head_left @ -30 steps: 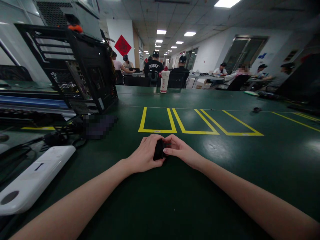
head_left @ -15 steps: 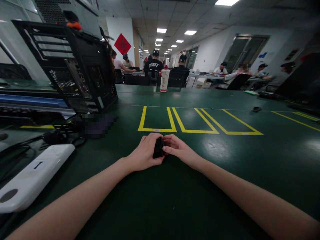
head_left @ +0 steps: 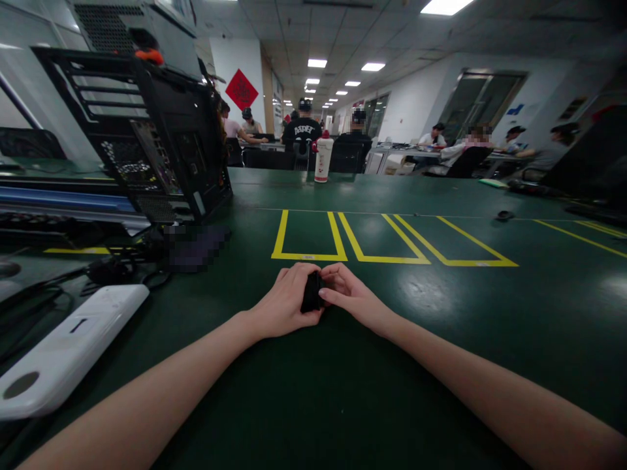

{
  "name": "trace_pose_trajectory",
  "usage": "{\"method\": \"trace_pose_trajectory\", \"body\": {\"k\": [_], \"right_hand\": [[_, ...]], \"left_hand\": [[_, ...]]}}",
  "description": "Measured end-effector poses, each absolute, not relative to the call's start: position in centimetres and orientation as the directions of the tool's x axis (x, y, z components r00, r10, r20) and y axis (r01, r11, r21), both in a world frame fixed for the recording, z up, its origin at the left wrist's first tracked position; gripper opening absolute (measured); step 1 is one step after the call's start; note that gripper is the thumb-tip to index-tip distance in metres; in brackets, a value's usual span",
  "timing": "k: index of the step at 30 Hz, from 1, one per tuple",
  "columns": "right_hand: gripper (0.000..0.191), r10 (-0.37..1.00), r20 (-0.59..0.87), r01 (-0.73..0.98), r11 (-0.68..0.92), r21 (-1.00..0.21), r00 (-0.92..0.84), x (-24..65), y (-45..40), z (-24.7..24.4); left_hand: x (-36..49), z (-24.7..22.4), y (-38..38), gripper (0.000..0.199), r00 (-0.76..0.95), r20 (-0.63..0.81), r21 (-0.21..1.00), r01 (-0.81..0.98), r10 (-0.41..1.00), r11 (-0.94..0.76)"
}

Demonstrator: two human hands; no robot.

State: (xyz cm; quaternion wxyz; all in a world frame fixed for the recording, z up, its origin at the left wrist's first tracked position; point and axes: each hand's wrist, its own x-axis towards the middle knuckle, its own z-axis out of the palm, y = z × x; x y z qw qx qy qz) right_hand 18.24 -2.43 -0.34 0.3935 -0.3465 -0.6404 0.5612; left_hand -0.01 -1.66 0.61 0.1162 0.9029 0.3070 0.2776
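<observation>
- Gripping a small black object [head_left: 311, 293], the left hand [head_left: 285, 301] curls partway closed around it, just nearer than the yellow tape outlines [head_left: 309, 257] on the green table [head_left: 304, 398]
- Right hand [head_left: 349, 294] half-curled, fingertips at the object's right side

No wording was legible with certainty: arched white lettering on a black shirt [head_left: 304, 132], figures on a red diamond sign [head_left: 241, 89], red marks on a white bottle [head_left: 322, 160], small labels [head_left: 309, 257] on yellow tape [head_left: 289, 256].
</observation>
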Motion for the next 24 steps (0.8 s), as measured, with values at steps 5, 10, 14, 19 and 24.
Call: {"method": "trace_pose_trajectory", "body": {"k": [5, 10, 14, 19, 24], "right_hand": [[0.025, 0.867, 0.119, -0.011, 0.129, -0.992, -0.484, 18.33, -2.24, -0.13], [0.030, 0.840, 0.144, -0.071, 0.126, -0.990, -0.524, 18.47, -2.19, 0.07], [0.020, 0.873, 0.120, -0.046, 0.111, -0.993, -0.472, 18.33, -2.34, -0.09], [0.025, 0.897, 0.076, 0.005, 0.088, -0.996, -0.436, 18.17, -2.34, -0.12], [0.027, 0.864, 0.086, -0.053, 0.070, -0.996, -0.496, 18.32, -2.17, 0.11]], "left_hand": [[-0.09, 0.91, -1.80, 0.052, 0.667, 0.410, 0.399, 0.482, 0.622, -0.780], [-0.10, 0.85, -1.86, 0.054, 0.665, 0.422, 0.379, 0.487, 0.616, -0.787], [-0.10, 0.86, -1.84, 0.055, 0.665, 0.421, 0.380, 0.488, 0.617, -0.785], [-0.15, 0.85, -1.79, 0.055, 0.668, 0.421, 0.378, 0.485, 0.613, -0.789], [-0.13, 0.67, -1.75, 0.055, 0.664, 0.428, 0.366, 0.493, 0.614, -0.789]]}}
